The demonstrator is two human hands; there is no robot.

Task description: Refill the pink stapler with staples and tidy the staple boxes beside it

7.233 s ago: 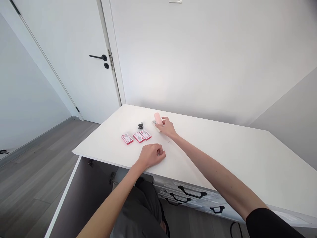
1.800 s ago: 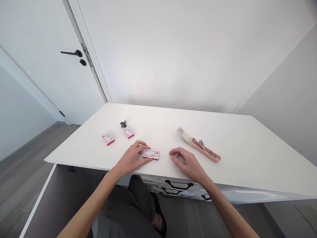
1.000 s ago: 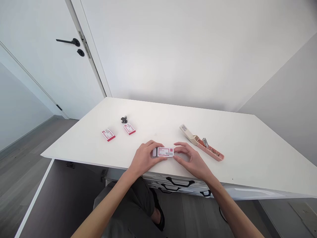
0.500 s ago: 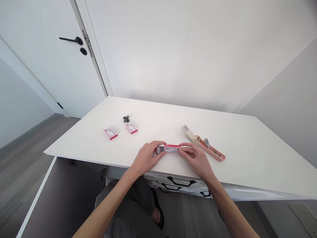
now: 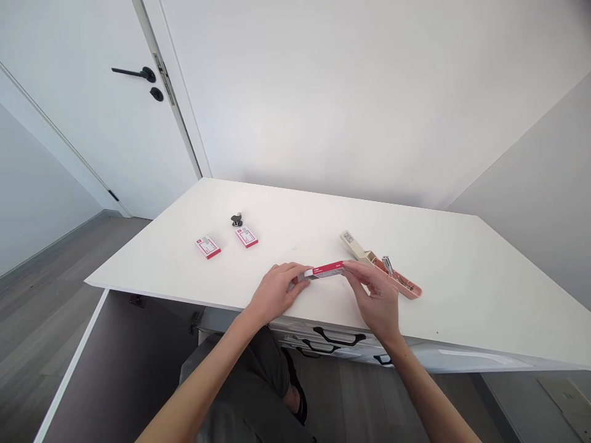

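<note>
A small red and white staple box (image 5: 325, 270) is held just above the white table (image 5: 286, 246), tilted on edge with its inner tray slid out at the left end. My left hand (image 5: 276, 291) pinches that left end. My right hand (image 5: 376, 295) grips the right end with curled fingers. Just right of my right hand lies a pink and cream stapler (image 5: 381, 265), swung open flat with its metal channel showing.
Two more red staple boxes (image 5: 207, 247) (image 5: 246, 237) lie at the table's left, with a small black clip (image 5: 237, 219) behind them. Drawer handles (image 5: 339, 337) show under the table's front edge. A white door with a black handle (image 5: 133, 73) stands at the back left.
Earlier my right hand held the stapler; it now lies open on the table. My left hand brought one box to the front, both hands took it, slid its tray out and tilted it on edge.
</note>
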